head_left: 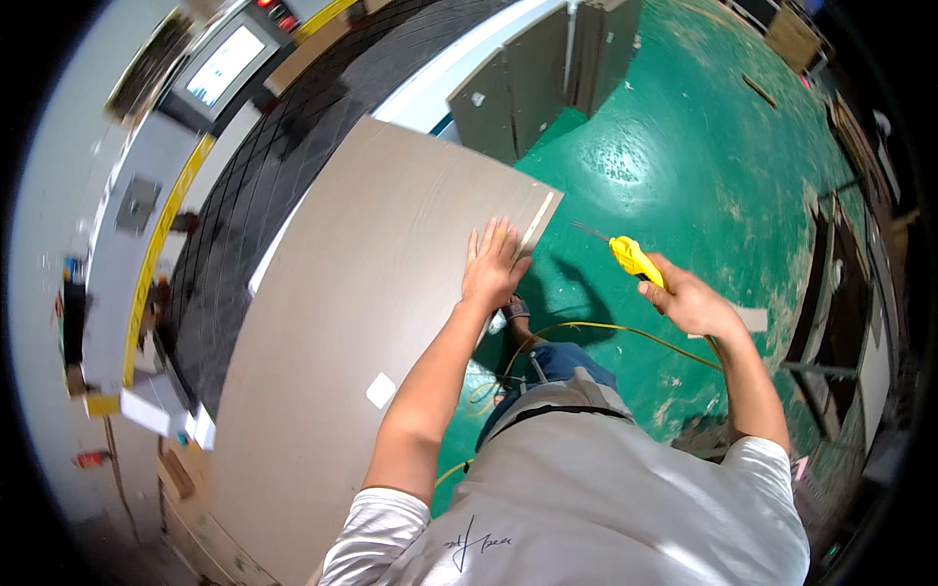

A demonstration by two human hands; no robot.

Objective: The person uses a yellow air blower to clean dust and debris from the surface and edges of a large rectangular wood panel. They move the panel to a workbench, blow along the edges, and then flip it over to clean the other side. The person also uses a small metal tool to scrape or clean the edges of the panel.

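Grey shirt point(586, 488) fills foreground. Left hand point(495, 264) flat, fingers spread, steadying brown board point(362, 322) near its corner edge. Right hand point(689, 301) clenched round yellow air gun point(633, 258), nozzle aimed at that edge; hose point(606, 330) trails below.

A glossy green floor point(674, 146), scuffed and reflecting light, fills the upper right of the frame. A black ribbed conveyor belt point(283, 156) runs diagonally across the upper left, beside a grey machine with a lit screen point(225, 66). Grey panels point(528, 83) stand at top centre.

left hand point(493, 266) flat, right hand point(689, 298) fisted
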